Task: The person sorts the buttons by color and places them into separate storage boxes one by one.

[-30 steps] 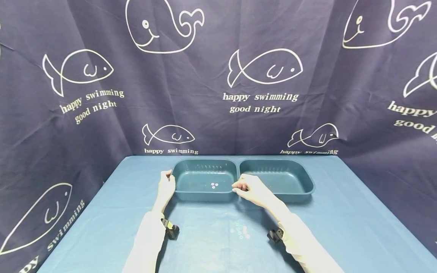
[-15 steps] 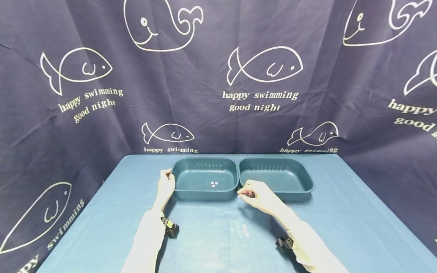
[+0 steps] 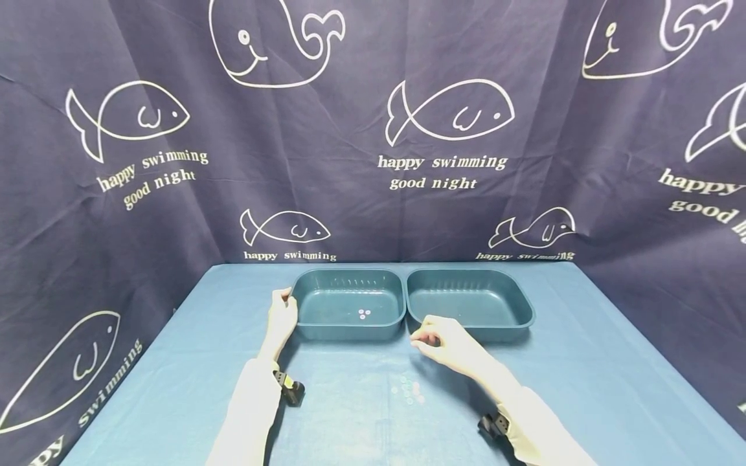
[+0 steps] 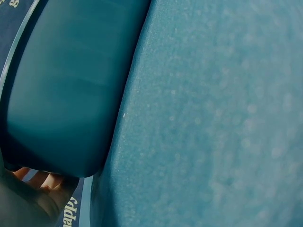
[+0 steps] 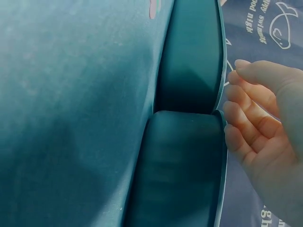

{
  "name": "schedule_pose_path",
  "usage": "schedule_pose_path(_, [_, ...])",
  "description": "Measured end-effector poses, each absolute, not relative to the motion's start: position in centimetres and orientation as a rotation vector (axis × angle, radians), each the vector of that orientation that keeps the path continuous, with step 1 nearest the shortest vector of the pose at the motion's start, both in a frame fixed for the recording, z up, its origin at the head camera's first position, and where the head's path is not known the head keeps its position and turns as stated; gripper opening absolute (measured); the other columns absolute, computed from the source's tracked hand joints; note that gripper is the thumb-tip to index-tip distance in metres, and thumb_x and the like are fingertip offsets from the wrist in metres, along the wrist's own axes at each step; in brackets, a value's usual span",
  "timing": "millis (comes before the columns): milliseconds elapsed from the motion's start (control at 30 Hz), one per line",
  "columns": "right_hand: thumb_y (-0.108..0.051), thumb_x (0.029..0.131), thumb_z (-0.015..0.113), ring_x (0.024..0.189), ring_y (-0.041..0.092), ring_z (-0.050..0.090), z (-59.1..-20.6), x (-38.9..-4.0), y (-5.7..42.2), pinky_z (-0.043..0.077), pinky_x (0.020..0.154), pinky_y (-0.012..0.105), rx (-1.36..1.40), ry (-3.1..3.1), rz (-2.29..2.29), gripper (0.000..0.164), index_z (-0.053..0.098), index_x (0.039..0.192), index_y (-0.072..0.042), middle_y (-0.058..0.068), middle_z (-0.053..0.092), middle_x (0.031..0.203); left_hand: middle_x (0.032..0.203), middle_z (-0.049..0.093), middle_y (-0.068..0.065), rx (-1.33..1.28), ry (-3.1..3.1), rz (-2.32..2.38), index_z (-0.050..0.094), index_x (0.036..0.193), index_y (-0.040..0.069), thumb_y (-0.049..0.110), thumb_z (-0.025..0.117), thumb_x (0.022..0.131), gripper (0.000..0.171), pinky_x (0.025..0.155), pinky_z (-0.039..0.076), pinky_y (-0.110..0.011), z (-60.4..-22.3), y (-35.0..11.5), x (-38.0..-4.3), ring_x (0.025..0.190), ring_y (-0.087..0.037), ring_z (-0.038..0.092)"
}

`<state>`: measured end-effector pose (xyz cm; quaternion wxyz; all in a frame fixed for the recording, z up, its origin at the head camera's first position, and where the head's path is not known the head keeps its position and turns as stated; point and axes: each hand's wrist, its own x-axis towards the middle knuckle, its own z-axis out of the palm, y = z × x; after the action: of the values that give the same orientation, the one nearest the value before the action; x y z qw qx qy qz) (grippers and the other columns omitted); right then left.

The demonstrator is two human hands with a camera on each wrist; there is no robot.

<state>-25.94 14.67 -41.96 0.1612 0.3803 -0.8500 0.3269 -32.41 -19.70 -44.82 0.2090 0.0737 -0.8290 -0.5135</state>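
The left teal plastic bin (image 3: 350,332) stands at the back of the table, with three small pale pink discs (image 3: 363,314), perhaps buttons, on its floor. My left hand (image 3: 282,317) grips that bin's left end; in the left wrist view, its bent fingers (image 4: 47,182) lie against the end wall. My right hand (image 3: 445,340) hovers before the right teal bin (image 3: 501,334), near where the two bins meet. Its fingers are loosely bent, thumb near the index fingertip, and nothing shows between them in the right wrist view.
Several small pale green and pink pieces (image 3: 410,391) lie on the blue tablecloth (image 3: 350,408) in front of the bins. Behind the table hangs a dark curtain (image 3: 361,194) with fish and whale prints. A small black camera (image 3: 293,392) sits on the left wrist.
My right hand has moved from the left bin's right front corner toward me and slightly right. The left hand stays at the bin's left end. The three discs stay in place.
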Motion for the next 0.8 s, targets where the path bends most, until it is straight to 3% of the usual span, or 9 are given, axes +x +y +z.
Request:
schedule_pose_path(667, [-0.017,0.081,0.071,0.062,0.010,0.052,-43.1,-25.5,15.3,0.041,0.058,0.016,1.184,-2.544,0.968,0.009,0.074,0.087,-0.012,-0.013,0.055,0.069,0.123,0.051,-0.032,0.192,-2.322,-1.417,0.040,0.120,-0.006,0.007,0.036,0.093,0.030,0.101,0.036,-0.053,-45.0,-19.9,-32.3,0.119,-0.044,0.048])
schedule_pose_path(800, [-0.019,0.081,0.070,0.062,0.004,0.050,-43.2,-25.5,15.6,0.040,0.058,0.015,1.195,-2.606,0.986,0.011,0.074,0.087,-0.011,-0.012,0.055,0.069,0.123,0.052,-0.031,0.200,-2.317,-1.417,0.041,0.120,-0.006,0.008,0.037,0.093,0.031,0.101,0.036,-0.052,-44.8,-19.8,-32.4,0.119,-0.043,0.048])
